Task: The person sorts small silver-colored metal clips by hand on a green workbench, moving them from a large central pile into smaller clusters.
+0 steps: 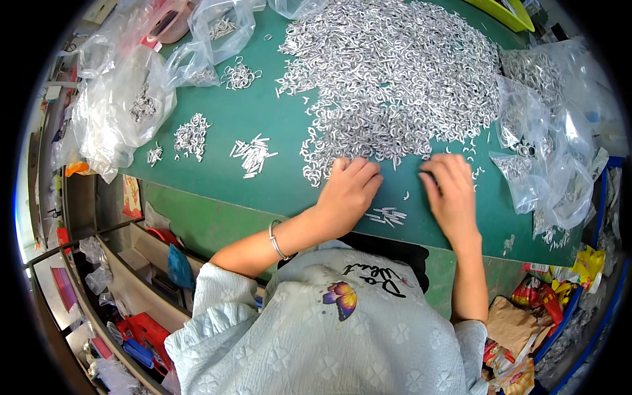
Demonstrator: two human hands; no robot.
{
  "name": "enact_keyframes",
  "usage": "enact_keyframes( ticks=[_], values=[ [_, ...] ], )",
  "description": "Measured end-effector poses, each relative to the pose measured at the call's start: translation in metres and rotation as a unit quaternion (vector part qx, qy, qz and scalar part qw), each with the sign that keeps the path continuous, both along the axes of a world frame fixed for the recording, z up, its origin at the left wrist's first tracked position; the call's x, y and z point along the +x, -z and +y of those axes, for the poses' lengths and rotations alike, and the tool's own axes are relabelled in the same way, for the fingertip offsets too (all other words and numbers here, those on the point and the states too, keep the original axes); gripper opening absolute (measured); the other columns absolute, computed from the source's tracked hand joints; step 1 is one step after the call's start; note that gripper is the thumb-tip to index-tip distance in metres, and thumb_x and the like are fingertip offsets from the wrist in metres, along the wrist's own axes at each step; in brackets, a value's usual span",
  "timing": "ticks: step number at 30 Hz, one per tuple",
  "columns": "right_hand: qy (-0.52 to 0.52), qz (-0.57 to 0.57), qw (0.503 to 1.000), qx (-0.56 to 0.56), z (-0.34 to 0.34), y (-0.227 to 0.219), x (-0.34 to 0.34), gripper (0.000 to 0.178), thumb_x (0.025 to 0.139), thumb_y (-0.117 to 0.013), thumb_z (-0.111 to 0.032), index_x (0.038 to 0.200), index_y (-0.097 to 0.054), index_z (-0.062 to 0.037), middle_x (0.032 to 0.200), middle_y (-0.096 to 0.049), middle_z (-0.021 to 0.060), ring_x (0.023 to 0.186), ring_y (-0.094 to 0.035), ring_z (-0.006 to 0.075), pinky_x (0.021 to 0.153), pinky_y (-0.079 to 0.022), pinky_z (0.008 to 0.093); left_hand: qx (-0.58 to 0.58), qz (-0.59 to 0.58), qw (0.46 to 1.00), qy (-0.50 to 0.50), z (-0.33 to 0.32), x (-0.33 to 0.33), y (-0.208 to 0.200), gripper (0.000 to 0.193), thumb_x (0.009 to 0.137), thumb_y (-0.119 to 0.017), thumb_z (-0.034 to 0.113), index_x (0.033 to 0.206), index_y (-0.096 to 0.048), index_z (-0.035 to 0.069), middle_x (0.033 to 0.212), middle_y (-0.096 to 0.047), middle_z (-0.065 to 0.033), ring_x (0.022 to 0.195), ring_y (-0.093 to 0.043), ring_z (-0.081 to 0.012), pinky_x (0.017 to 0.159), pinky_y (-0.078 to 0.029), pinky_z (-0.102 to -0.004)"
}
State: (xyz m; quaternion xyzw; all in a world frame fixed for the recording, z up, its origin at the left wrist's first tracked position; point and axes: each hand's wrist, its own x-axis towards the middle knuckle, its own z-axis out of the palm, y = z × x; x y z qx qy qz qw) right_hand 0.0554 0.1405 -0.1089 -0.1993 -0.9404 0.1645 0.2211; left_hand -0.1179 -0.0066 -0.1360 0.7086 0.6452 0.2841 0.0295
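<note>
A broad heap of small curved silvery metal pieces (388, 85) spreads over the green table. At its near edge my left hand (351, 191) is closed, its fingers bent down toward the pieces and their tips partly hidden. My right hand (453, 191) is at the heap's near right edge, thumb and fingers drawn together; whatever lies between their tips is too small to make out. Between the hands and closer to me lie a few flat metal strips (387, 216) and one loose curved piece (406, 195).
Smaller piles include straight metal strips (254, 155), short pieces (191, 137) and rings (241, 76). Clear plastic bags (122, 105) with metal parts lie at the left, and more bags (550, 145) at the right. A yellow-green tray (507, 14) stands at the far right.
</note>
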Motion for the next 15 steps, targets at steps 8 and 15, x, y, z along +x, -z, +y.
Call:
enact_keyframes(
  ticks=[8, 15],
  values=[
    [0.017, -0.049, 0.998, 0.036, 0.002, 0.009, 0.001, 0.019, 0.079, -0.069, -0.006, 0.097, -0.064, -0.0045, 0.098, -0.057, 0.0076, 0.092, -0.054, 0.0268, 0.079, -0.041, 0.0386, -0.037, -0.111, 0.992, 0.050, -0.004, 0.014, -0.004, 0.029, 0.077, -0.061, 0.004, 0.106, -0.065, 0.002, 0.107, -0.058, -0.0088, 0.096, -0.054, -0.0245, 0.081, -0.038, -0.0385],
    [0.042, -0.006, 0.999, 0.016, -0.001, -0.004, -0.009, 0.018, 0.080, -0.069, -0.004, 0.098, -0.064, -0.0042, 0.100, -0.059, 0.0067, 0.094, -0.054, 0.0259, 0.080, -0.041, 0.0385, 0.037, 0.077, 0.996, -0.009, 0.031, 0.003, -0.003, 0.025, 0.078, -0.058, 0.011, 0.099, -0.066, 0.000, 0.110, -0.055, -0.0086, 0.102, -0.050, -0.0236, 0.080, -0.037, -0.0382]
  ],
)
